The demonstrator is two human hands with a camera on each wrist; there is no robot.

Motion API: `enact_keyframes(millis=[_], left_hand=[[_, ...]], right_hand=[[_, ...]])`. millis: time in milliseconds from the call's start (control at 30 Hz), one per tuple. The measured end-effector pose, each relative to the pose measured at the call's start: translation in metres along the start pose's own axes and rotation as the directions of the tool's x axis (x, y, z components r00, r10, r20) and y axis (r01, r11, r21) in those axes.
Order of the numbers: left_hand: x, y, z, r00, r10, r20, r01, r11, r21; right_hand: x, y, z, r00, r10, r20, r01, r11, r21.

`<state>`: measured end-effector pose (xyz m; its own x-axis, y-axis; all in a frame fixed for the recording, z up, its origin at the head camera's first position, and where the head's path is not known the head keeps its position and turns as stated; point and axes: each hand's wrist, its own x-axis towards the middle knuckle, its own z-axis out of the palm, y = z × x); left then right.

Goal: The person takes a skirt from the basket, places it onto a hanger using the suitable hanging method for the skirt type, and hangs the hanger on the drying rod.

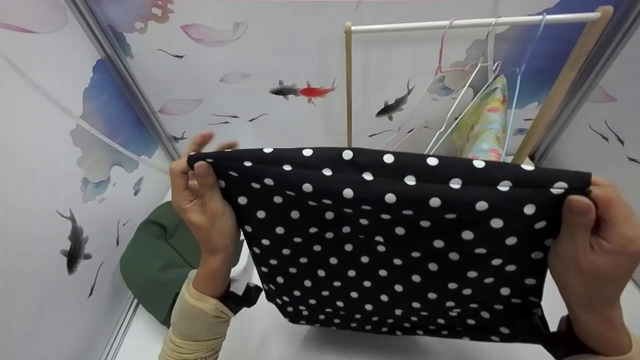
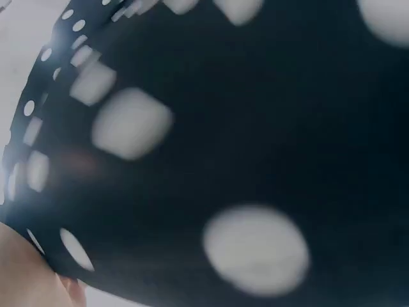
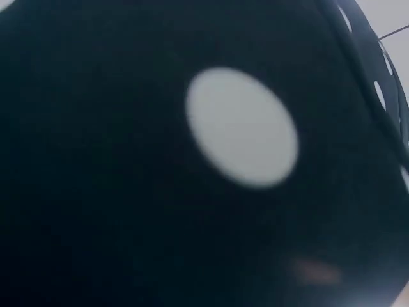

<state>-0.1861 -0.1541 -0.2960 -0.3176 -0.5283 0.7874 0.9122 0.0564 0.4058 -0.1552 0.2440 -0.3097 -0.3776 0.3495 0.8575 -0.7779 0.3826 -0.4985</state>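
A black cloth with white polka dots (image 1: 370, 230) hangs stretched between my two hands in the head view. Its kind of garment cannot be told. My left hand (image 1: 207, 207) pinches the upper left corner between thumb and fingers, with some fingertips raised behind the edge. At the upper right corner, my right hand (image 1: 600, 240) grips the fabric with the thumb in front. The dotted cloth (image 2: 268, 147) fills most of the left wrist view, with a bit of the left hand (image 2: 29, 275) at the lower left. In the right wrist view the cloth (image 3: 128, 192) covers nearly everything.
Behind the cloth stands a wooden rack with a white rail (image 1: 425, 24). Several wire hangers (image 1: 462, 92) hang there, beside a yellow floral cloth (image 1: 485, 122). A dark green cap-like item (image 1: 155, 255) lies left on the white table (image 1: 280, 345). Patterned walls (image 1: 240, 45) enclose the space.
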Motion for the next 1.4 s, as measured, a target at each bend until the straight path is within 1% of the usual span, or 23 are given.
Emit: enact_keyframes(millis=[67,100,233,300,367,433,500,567,633,700,833,900,933,1000,1067,1100,1133,1200,1233,1300,1333,1367,1400], left_hand=[[-0.004,0.004,-0.002,1.000,-0.014,-0.004,0.014,0.999,-0.037],[-0.005,0.008,-0.003,1.000,-0.009,-0.010,0.008,0.999,-0.042],[-0.007,0.025,-0.006,0.997,0.038,-0.067,-0.039,0.999,-0.010],[-0.006,0.033,-0.006,0.996,0.035,-0.079,-0.034,0.999,0.009],[-0.003,0.036,-0.006,0.998,0.013,-0.060,-0.011,0.999,0.031],[-0.001,0.032,-0.005,1.000,-0.029,-0.009,0.030,0.997,0.076],[0.000,0.019,-0.007,0.994,-0.087,0.060,0.078,0.986,0.145],[0.000,0.001,-0.011,0.982,-0.150,0.114,0.122,0.966,0.226],[-0.004,-0.019,-0.018,0.963,-0.221,0.152,0.164,0.935,0.315],[-0.011,-0.039,-0.026,0.942,-0.285,0.176,0.202,0.902,0.383],[-0.027,-0.074,-0.040,0.901,-0.392,0.183,0.257,0.826,0.502],[-0.036,-0.088,-0.044,0.880,-0.439,0.182,0.276,0.783,0.558],[-0.040,-0.095,-0.045,0.871,-0.460,0.173,0.282,0.757,0.589],[-0.049,-0.106,-0.046,0.851,-0.497,0.168,0.292,0.715,0.635],[-0.057,-0.116,-0.047,0.834,-0.523,0.179,0.289,0.688,0.665],[-0.060,-0.121,-0.047,0.825,-0.533,0.186,0.284,0.677,0.679],[-0.063,-0.125,-0.047,0.817,-0.542,0.199,0.278,0.671,0.687],[-0.068,-0.132,-0.047,0.796,-0.557,0.234,0.265,0.670,0.694],[-0.070,-0.136,-0.047,0.789,-0.561,0.248,0.256,0.669,0.698],[-0.072,-0.144,-0.045,0.788,-0.558,0.261,0.242,0.670,0.702],[-0.073,-0.148,-0.044,0.792,-0.551,0.262,0.237,0.674,0.700],[-0.073,-0.152,-0.043,0.800,-0.544,0.255,0.231,0.670,0.706],[-0.074,-0.156,-0.041,0.806,-0.538,0.246,0.227,0.666,0.711]], right_hand=[[-0.007,0.000,-0.003,0.999,0.032,-0.020,-0.031,0.999,0.045],[-0.011,0.000,-0.006,0.998,0.048,-0.031,-0.046,0.997,0.064],[-0.024,0.000,-0.016,0.994,0.090,-0.065,-0.083,0.992,0.100],[-0.027,-0.001,-0.019,0.991,0.114,-0.070,-0.108,0.990,0.088],[-0.028,-0.001,-0.018,0.987,0.141,-0.074,-0.136,0.988,0.070],[-0.028,0.000,-0.013,0.983,0.173,-0.063,-0.171,0.985,0.029],[-0.030,0.005,-0.005,0.975,0.219,-0.034,-0.221,0.974,-0.048],[-0.035,0.015,0.004,0.962,0.274,0.006,-0.271,0.953,-0.138],[-0.043,0.028,0.014,0.944,0.323,0.062,-0.300,0.924,-0.238],[-0.052,0.043,0.022,0.929,0.352,0.110,-0.305,0.901,-0.308],[-0.068,0.074,0.035,0.909,0.373,0.186,-0.282,0.880,-0.383],[-0.075,0.089,0.040,0.898,0.382,0.221,-0.268,0.870,-0.414],[-0.079,0.095,0.042,0.890,0.388,0.238,-0.264,0.867,-0.423],[-0.086,0.107,0.045,0.873,0.398,0.283,-0.256,0.866,-0.430],[-0.093,0.117,0.048,0.847,0.414,0.333,-0.254,0.866,-0.431],[-0.096,0.122,0.049,0.833,0.420,0.359,-0.253,0.868,-0.427],[-0.099,0.126,0.051,0.821,0.424,0.382,-0.253,0.871,-0.421],[-0.103,0.135,0.054,0.799,0.427,0.422,-0.252,0.876,-0.411],[-0.104,0.139,0.055,0.793,0.428,0.433,-0.249,0.877,-0.411],[-0.105,0.147,0.060,0.793,0.430,0.432,-0.247,0.874,-0.418],[-0.106,0.152,0.062,0.795,0.434,0.423,-0.252,0.872,-0.421],[-0.105,0.155,0.064,0.799,0.439,0.411,-0.258,0.868,-0.425],[-0.105,0.159,0.067,0.807,0.439,0.395,-0.259,0.864,-0.431]])
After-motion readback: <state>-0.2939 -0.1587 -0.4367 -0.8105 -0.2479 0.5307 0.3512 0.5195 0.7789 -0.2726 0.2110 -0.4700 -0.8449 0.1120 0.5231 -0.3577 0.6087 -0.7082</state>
